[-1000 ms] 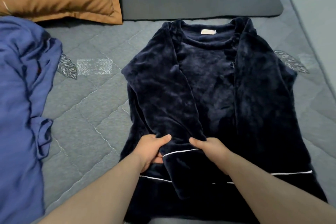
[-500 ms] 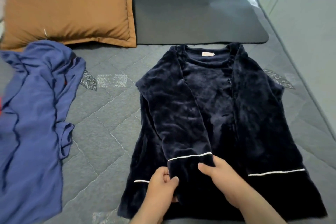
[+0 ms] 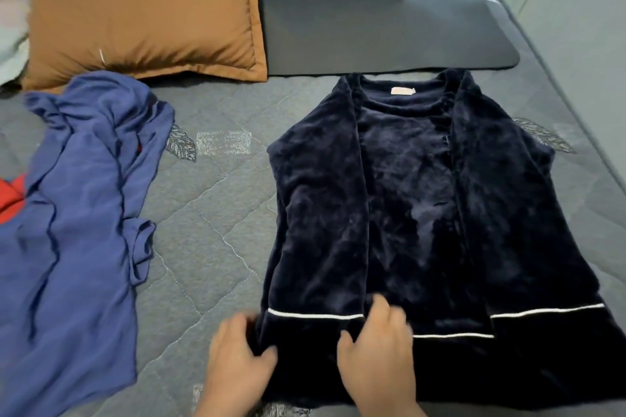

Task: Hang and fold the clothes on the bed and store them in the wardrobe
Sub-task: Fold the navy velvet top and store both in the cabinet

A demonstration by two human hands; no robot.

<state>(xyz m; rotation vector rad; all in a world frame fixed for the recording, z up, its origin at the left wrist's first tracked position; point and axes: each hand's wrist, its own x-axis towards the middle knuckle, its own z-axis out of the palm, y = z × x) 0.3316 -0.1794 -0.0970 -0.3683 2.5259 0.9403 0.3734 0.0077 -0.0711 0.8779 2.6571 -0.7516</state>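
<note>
L hand [image 3: 237, 359]: curled on the near-left edge of the top [image 3: 406, 213], thumb over the pile, fingers tucked under. It has hold of cloth at the cuff [image 3: 305, 332]. R hand [image 3: 376, 359]: thumb and fingers pinch the cuff's other edge, just below the white piping [image 3: 315, 315]. Both blurred, so finger detail approx.

Top: navy plush, flat on bed [image 3: 220, 230], neck away from person, label [image 3: 403, 91] showing, hem nearest. Both sleeves folded in lengthwise over the body. The sleeve [image 3: 321, 213] on person's L is the one held.

Step, est.: squaring the sleeve before the hem-to-neck fold. Task early, nothing stored. Wardrobe not identified in view.

Handling, est.: soft, thick, no stiffness, moderate wt for a garment. Pile prob. slick on itself, so the sleeves may slide off when lifted. Best hold: hem corners w/ sleeve ends pinned under thumbs, both sides raised together. Bulk will likely spring the fold open, so press flat after.

Also on bed: blue garment [image 3: 74, 213], crumpled, well apart to the L. Red cloth [image 3: 10, 193] at frame edge beside it. Pillow [image 3: 142, 10] and dark pad [image 3: 389, 17] at head end.
</note>
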